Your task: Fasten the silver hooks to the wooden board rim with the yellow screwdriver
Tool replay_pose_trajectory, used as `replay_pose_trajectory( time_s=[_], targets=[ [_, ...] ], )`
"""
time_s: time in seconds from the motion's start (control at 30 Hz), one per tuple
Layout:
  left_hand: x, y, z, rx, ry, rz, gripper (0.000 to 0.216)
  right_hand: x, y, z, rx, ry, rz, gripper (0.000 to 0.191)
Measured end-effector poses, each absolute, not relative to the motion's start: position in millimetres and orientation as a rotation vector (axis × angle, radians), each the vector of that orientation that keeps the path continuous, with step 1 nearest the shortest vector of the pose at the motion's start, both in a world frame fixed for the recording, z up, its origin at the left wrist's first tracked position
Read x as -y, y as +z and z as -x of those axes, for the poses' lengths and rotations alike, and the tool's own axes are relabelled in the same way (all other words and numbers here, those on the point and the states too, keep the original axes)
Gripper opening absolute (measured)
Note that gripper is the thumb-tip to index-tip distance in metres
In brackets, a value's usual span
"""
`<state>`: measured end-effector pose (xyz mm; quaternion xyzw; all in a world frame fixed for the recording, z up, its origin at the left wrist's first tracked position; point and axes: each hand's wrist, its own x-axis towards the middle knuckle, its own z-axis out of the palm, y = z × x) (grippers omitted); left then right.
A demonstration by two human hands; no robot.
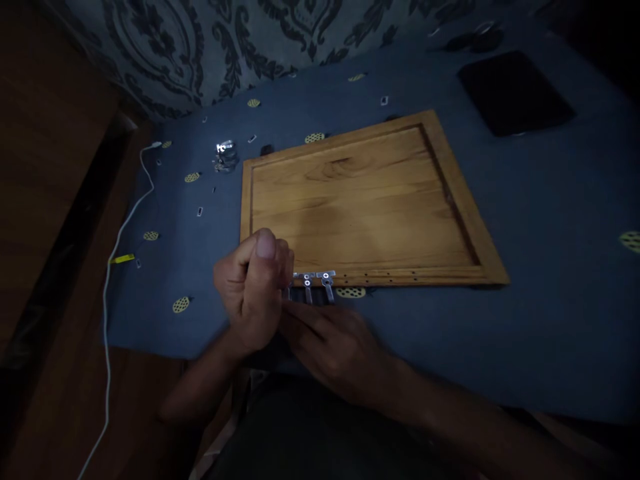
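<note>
A wooden board (345,207) with a raised, grooved frame lies on the blue patterned cloth. At its near edge, T-shaped metal hooks are fixed with cross-head screws, among them a right hook (327,280) and a middle hook (307,280); another is partly covered by my left hand (255,287). That hand is a closed fist over the board's near left corner, thumb on top; whatever is inside is hidden. Just below the hooks, my right hand (340,350) reaches left with its fingers pressed together, their tips hidden behind the fist.
Shiny small metal parts (225,155) lie in a pile beyond the board's left side. A black flat object (515,92) is at the back right, near a dark tool-like item (473,40). Along the left edge runs a white cable (123,227) with a yellow tag (123,259).
</note>
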<state>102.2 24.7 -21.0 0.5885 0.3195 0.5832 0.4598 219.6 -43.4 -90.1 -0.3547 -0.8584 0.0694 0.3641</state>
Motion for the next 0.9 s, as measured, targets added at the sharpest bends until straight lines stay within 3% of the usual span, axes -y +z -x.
replay_pose_trajectory(
  time_s=[0.6,0.9],
  targets=[
    [-32,-19,-98,-0.714,1.312,-1.475,0.054,43,-88,-219,2.213,0.177,0.913,0.025],
    [-29,12,-100,-0.798,1.536,-1.261,0.069,44,-89,-218,2.194,0.12,0.941,0.028]
  ],
)
